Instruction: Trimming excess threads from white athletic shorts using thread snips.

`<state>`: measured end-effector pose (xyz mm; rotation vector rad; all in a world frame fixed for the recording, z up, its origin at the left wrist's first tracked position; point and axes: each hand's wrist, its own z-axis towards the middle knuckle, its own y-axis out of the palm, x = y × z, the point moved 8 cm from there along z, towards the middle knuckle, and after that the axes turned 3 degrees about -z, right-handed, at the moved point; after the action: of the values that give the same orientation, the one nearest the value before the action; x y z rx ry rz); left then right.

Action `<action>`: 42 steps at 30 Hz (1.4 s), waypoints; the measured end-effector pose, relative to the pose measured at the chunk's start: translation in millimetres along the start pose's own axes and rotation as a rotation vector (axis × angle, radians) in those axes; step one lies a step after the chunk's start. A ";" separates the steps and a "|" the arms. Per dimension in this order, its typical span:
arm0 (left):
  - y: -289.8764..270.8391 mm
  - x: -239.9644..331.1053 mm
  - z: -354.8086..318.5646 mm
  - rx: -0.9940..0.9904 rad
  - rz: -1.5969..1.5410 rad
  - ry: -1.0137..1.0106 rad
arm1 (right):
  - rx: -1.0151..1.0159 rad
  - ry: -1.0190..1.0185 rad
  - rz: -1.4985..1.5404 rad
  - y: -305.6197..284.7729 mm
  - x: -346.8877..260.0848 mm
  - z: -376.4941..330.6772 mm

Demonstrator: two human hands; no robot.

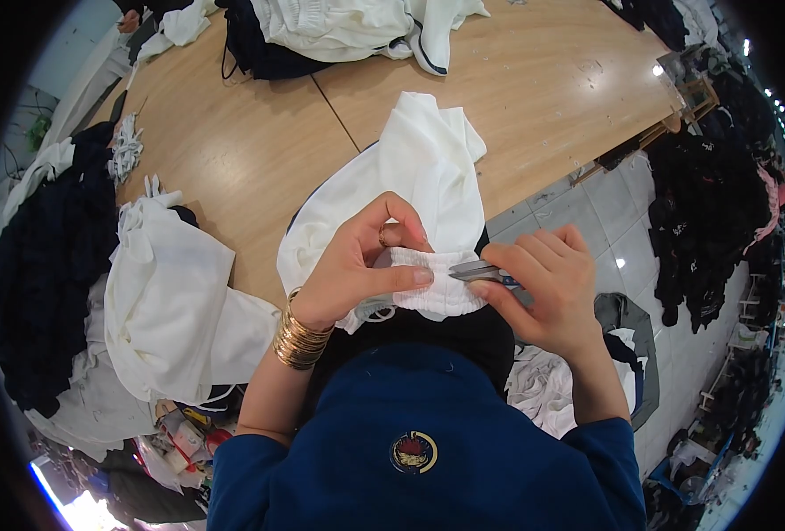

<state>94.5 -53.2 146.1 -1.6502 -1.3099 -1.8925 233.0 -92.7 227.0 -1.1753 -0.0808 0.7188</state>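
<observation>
A: Who is in the frame, and what is in hand?

B: A person in a dark blue top (463,389) sits or stands at a wooden table (534,106), both hands on a white garment (428,168). The left hand (366,257) pinches its gathered band (432,305), the thumb flat across the ruffled face and the index finger arched over to the upper edge.

A: And the right hand (543,283)?

B: It is wrapped around a pair of metal snips (474,269), fingers curled over and thumb beneath. The blades point left, their tips at the band, just beside the left thumb. Whether the blades meet is too small to tell.

A: Where does the garment lie?

B: Its upper part spreads over the table's near edge, in the middle of the view; the band is raised between the two hands, close in front of the person's body. Gold bracelets (301,341) stack on the left wrist, and a ring (382,235) circles a finger of the same hand.

A: What surrounds the scene?

B: More white clothing (167,301) is heaped at left, beside dark cloth (47,265). Another white bundle (335,26) sits at the table's far side. At right, black garments (706,212) hang or lie above a tiled floor (600,208), and white fabric (538,385) is bunched below the right forearm.
</observation>
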 end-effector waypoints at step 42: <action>-2.0 4.7 -0.5 0.060 0.090 0.000 | -0.021 -0.052 -0.132 -1.7 -9.5 -3.6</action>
<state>91.3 -51.0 149.5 -1.6503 -1.2584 -1.7845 228.0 -101.1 229.8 -1.1606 -0.2080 0.6330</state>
